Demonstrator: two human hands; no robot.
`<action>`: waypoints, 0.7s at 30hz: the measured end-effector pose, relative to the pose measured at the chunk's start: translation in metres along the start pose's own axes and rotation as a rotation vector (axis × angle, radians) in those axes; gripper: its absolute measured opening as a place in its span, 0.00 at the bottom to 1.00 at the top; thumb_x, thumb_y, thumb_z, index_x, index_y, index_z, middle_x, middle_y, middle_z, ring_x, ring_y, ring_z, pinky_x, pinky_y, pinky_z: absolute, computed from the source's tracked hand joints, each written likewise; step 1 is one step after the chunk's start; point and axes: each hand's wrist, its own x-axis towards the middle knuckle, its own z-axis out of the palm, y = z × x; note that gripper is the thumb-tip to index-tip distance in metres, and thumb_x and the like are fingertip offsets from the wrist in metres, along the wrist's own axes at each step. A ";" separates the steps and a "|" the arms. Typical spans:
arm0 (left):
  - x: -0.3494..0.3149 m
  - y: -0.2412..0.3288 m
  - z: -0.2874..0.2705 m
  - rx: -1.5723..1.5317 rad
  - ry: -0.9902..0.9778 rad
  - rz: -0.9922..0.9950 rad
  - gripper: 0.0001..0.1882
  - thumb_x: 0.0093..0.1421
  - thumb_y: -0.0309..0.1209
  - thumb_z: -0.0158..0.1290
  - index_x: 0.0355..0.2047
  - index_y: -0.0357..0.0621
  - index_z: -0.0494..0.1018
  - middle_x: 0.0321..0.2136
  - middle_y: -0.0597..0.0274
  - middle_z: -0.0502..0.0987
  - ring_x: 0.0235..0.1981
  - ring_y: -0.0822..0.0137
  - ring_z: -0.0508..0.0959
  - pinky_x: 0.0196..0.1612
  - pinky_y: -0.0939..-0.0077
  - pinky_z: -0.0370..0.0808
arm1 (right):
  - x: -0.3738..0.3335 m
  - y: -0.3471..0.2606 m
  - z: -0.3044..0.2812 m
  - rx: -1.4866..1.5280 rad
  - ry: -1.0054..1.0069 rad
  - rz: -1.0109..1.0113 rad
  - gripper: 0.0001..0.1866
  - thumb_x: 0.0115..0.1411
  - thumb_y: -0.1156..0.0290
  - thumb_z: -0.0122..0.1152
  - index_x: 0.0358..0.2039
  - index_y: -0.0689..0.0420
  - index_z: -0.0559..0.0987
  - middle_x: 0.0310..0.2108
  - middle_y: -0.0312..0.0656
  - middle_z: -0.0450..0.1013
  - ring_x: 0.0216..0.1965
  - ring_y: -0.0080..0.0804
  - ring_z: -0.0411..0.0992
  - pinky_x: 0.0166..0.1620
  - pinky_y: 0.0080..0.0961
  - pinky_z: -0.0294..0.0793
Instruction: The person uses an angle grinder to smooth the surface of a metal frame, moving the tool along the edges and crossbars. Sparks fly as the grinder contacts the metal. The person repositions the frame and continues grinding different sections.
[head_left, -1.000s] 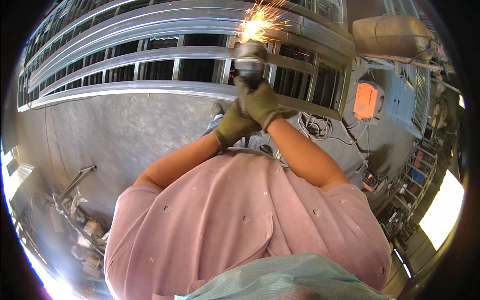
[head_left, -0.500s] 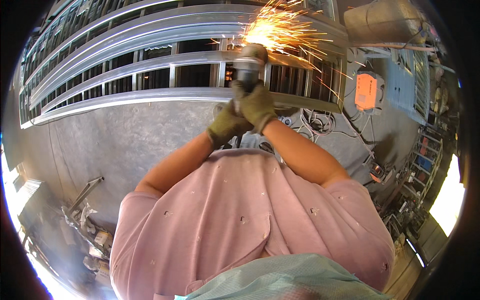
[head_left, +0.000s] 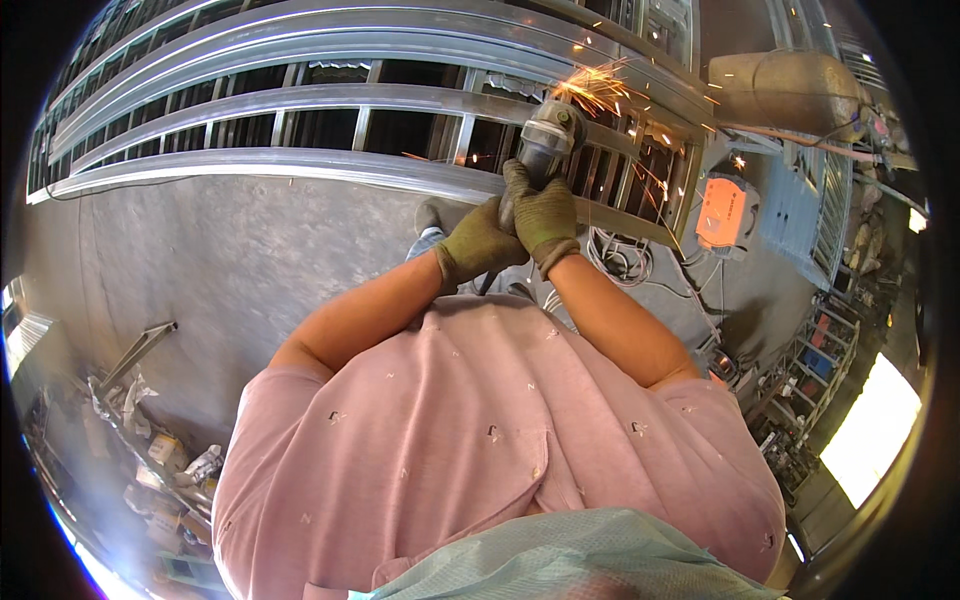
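Note:
Both hands wear olive-green work gloves and grip an angle grinder. My left hand is closed round the rear of its body, close to my chest. Further forward, my right hand wraps the body just behind the grinder's head. The head lies over the metal frame, a stack of long silvery rails with short cross bars. Orange sparks fly from its far side toward the right. The disc itself is mostly hidden by the head.
An orange box-shaped machine stands on the floor at right, near coiled cables. Behind it lies a tan cylindrical tank. Blue-grey corrugated sheets are at far right. Cartons and scrap lie at lower left.
The grinder and both hands have shifted right in the picture, with the grinder's head now tilted rightward. The spark spray has become much smaller. The whole view has shifted a little too.

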 end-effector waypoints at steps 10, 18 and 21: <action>0.001 0.017 -0.008 0.018 -0.014 0.024 0.34 0.54 0.34 0.77 0.57 0.38 0.73 0.40 0.60 0.86 0.35 0.71 0.83 0.35 0.71 0.82 | 0.012 -0.015 0.001 -0.021 -0.013 0.068 0.42 0.63 0.32 0.70 0.49 0.66 0.83 0.45 0.62 0.86 0.51 0.60 0.85 0.56 0.46 0.82; -0.013 0.019 -0.005 -0.162 0.202 0.123 0.32 0.54 0.35 0.77 0.55 0.38 0.76 0.36 0.63 0.85 0.32 0.72 0.82 0.33 0.72 0.81 | 0.020 -0.014 0.015 -0.220 -0.125 -0.179 0.41 0.63 0.33 0.69 0.51 0.66 0.81 0.46 0.64 0.85 0.52 0.61 0.84 0.56 0.49 0.82; -0.002 0.023 -0.003 0.003 0.054 0.107 0.31 0.55 0.36 0.77 0.54 0.38 0.77 0.36 0.63 0.85 0.33 0.72 0.83 0.35 0.72 0.82 | 0.019 -0.008 0.005 -0.048 -0.023 0.011 0.44 0.62 0.30 0.69 0.50 0.66 0.82 0.45 0.64 0.85 0.51 0.61 0.84 0.56 0.49 0.82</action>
